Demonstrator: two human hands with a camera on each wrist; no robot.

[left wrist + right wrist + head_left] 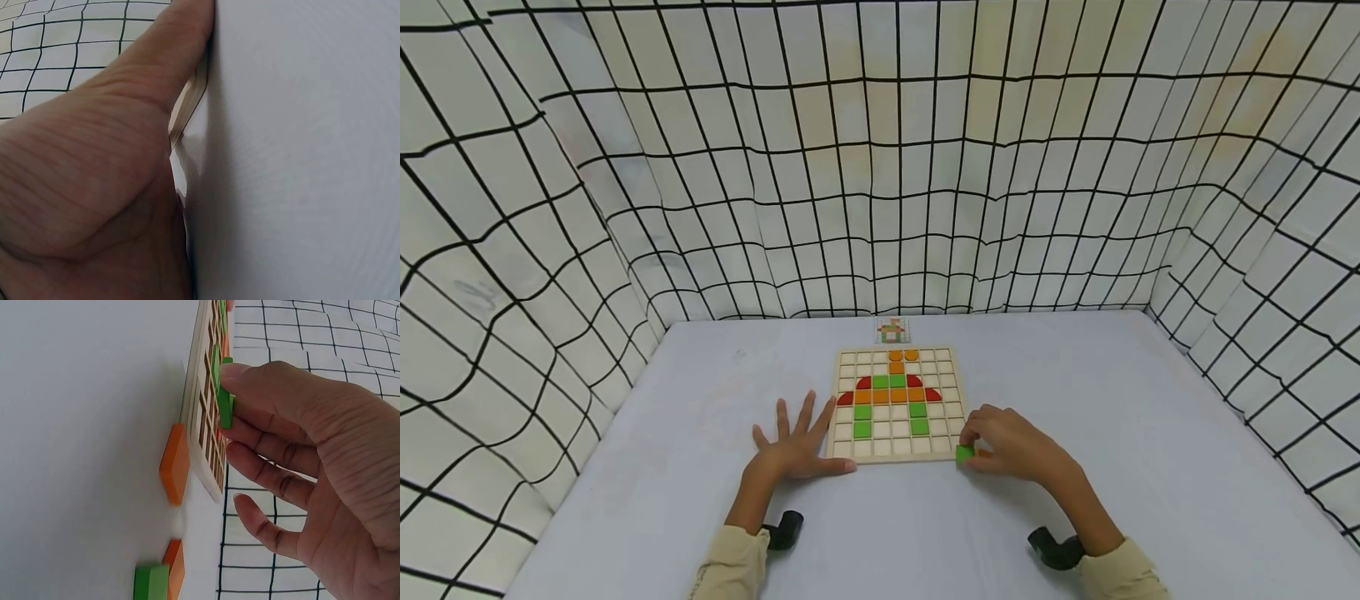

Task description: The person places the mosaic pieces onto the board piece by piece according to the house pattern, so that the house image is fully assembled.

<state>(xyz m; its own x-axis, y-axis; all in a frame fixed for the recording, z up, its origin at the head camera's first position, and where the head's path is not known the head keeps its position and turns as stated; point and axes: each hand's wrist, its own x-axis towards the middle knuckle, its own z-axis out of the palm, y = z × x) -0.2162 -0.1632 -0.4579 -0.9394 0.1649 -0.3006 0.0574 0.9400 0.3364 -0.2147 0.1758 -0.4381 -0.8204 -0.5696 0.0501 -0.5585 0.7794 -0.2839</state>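
A wooden grid board [891,446] lies on the white table with a pattern of red, orange and green tiles in its cells. My right hand [1018,446] is at the board's lower right corner, pinching a green square tile [226,394] between thumb and fingers. Beside the board on the table, the right wrist view shows loose orange tiles [175,464] and a green tile [151,582]. At the lower left corner, my left hand [793,450] lies with fingers spread, its thumb along the board's front edge. It holds nothing.
A small pattern card [892,331] lies behind the board, near the table's far edge. White sheeting with a black grid [895,175] rises behind and at both sides of the white table [880,533].
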